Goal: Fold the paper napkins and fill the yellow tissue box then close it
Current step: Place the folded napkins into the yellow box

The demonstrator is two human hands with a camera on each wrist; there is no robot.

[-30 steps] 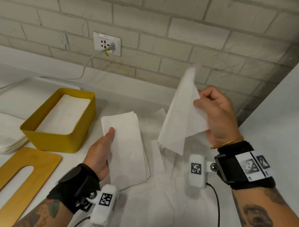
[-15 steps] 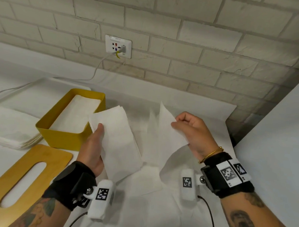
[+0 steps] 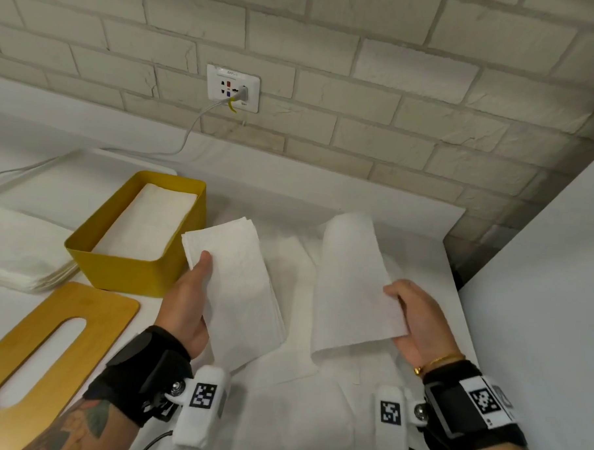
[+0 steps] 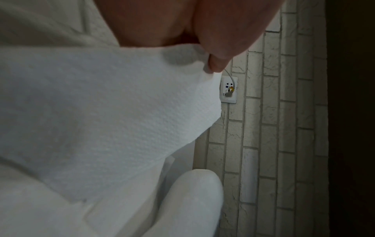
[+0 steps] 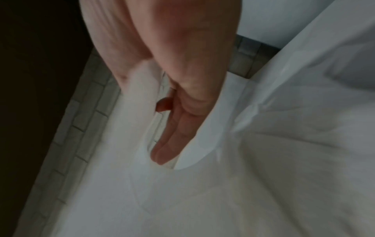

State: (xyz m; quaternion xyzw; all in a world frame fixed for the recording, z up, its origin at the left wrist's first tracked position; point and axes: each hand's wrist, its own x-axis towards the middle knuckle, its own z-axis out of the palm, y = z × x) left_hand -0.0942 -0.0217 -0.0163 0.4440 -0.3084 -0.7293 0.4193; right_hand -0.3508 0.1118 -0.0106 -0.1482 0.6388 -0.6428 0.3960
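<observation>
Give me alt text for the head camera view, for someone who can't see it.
Two hands over a white table: the left hand grips a stack of folded napkins, the right hand holds one napkin curling over. At left stand an open yellow box partly filled with napkins and its wooden lid, slotted, lying flat.

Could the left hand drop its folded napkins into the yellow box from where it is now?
Probably yes: the left hand holds the folded white paper napkins right beside the open yellow tissue box, whose wooden slotted lid lies off, nothing between.
</observation>
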